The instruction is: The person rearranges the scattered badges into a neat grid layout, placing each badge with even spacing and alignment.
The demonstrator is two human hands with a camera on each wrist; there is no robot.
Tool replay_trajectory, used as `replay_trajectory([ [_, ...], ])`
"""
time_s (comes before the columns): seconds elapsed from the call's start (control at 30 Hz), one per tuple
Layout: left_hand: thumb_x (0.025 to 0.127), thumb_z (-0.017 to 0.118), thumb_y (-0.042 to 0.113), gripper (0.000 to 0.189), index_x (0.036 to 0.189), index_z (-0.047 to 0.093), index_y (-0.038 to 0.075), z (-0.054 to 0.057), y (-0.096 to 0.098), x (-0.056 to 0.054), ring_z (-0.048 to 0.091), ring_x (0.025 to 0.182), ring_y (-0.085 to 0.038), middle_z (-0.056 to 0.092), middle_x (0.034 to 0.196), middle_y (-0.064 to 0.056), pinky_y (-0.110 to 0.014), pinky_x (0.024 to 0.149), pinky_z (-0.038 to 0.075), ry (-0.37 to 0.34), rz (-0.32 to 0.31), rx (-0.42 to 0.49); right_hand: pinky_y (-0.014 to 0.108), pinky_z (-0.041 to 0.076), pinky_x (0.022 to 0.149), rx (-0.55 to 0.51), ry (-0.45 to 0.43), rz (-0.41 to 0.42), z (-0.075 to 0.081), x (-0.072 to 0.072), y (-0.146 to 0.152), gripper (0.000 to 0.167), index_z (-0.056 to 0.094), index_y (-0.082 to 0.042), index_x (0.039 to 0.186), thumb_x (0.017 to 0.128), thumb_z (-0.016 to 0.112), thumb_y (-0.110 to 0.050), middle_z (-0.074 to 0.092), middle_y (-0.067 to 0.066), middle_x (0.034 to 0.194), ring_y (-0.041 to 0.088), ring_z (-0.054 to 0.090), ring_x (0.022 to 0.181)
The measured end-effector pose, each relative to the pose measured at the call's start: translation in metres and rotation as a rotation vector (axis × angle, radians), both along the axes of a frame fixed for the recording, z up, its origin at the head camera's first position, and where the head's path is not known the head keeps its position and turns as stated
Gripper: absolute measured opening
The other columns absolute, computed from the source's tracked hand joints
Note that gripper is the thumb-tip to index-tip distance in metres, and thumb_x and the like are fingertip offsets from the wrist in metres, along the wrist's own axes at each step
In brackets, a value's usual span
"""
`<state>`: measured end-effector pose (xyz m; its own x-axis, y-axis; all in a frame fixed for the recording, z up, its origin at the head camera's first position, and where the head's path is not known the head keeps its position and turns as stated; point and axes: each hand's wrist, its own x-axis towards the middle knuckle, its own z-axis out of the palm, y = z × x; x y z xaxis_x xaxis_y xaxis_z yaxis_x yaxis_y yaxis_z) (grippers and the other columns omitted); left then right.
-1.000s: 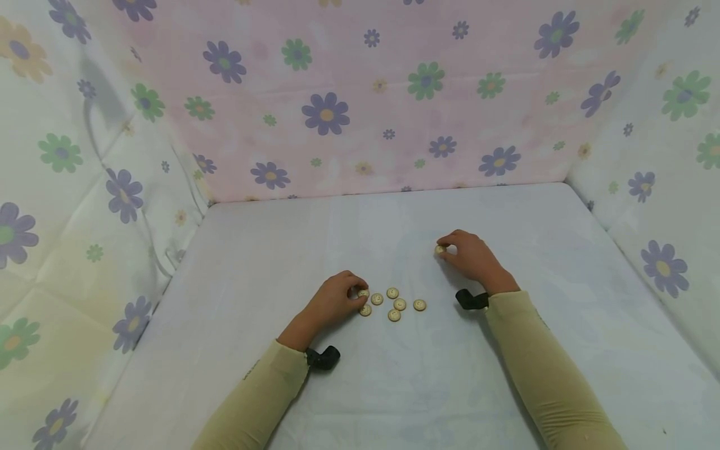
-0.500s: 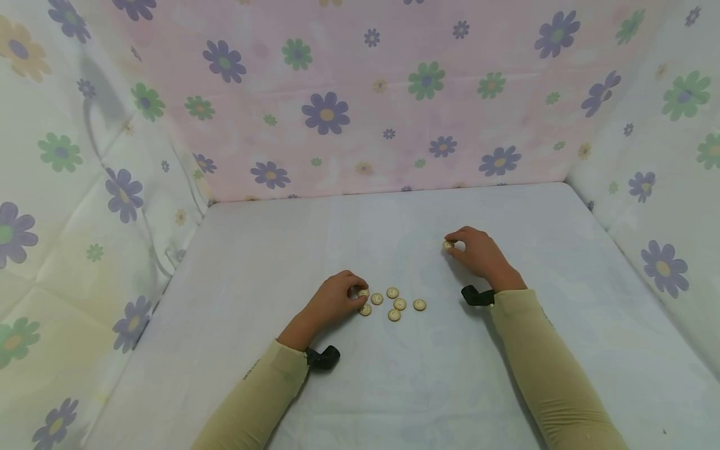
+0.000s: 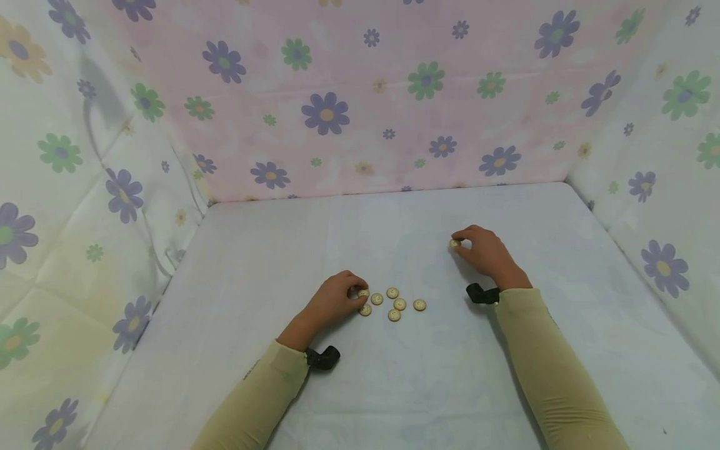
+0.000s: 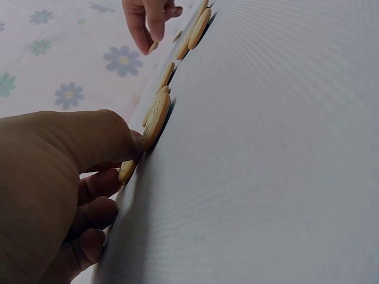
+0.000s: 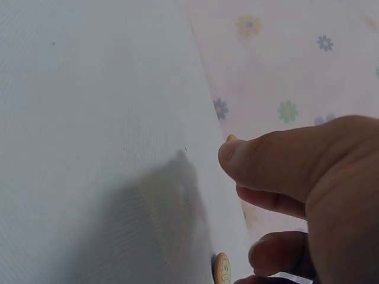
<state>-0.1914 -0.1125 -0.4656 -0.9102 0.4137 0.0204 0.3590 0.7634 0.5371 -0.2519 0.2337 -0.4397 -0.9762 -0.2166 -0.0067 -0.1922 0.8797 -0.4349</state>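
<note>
Small round wooden discs lie in a loose group on the white table [image 3: 360,387]. A drawn face shows on one wooden disc [image 5: 222,269] in the right wrist view. At the group's left end my left hand [image 3: 334,301] pinches a disc [image 3: 363,293] between thumb and fingers, low at the tabletop; another disc [image 3: 365,310] lies right beside the thumb. Farther back and to the right, my right hand [image 3: 485,251] holds a disc [image 3: 454,243] by thumb and fingertips. It casts a shadow on the cloth, and the thumb hides most of its disc in the right wrist view.
Several more discs lie between the hands, among them a front disc [image 3: 394,315] and a right-hand disc [image 3: 419,305]. A pink flowered cloth [image 3: 349,75] hangs behind the table, with white flowered cloths [image 3: 62,194] at the sides.
My right hand has moved right and slightly back, away from the group, with its disc still pinched. The left hand and the discs on the table have stayed put.
</note>
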Motion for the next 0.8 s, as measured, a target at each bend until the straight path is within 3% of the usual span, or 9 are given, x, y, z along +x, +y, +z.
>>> replay_trajectory([
  [0.5, 0.087, 0.071, 0.022, 0.018, 0.103, 0.071, 0.013, -0.001, -0.001, 0.0, 0.051, 0.078, -0.009, 0.062, 0.098, 0.002, -0.027, 0.072, 0.044, 0.005, -0.005, 0.005, 0.055, 0.042, 0.099, 0.006, -0.017, -0.03, -0.002, -0.002, 0.008, 0.035, 0.061, -0.005, 0.129, 0.098, 0.056, -0.021, 0.055, 0.02, 0.133, 0.04, 0.054, 0.118],
  [0.8, 0.087, 0.07, 0.023, 0.018, 0.103, 0.071, 0.014, -0.002, -0.001, -0.001, 0.051, 0.078, -0.009, 0.062, 0.098, 0.003, -0.028, 0.072, 0.044, 0.008, -0.006, 0.002, 0.057, 0.038, 0.102, 0.029, -0.018, -0.035, -0.003, -0.003, 0.011, 0.036, 0.061, -0.003, 0.128, 0.098, 0.053, -0.022, 0.054, 0.023, 0.133, 0.044, 0.05, 0.123],
])
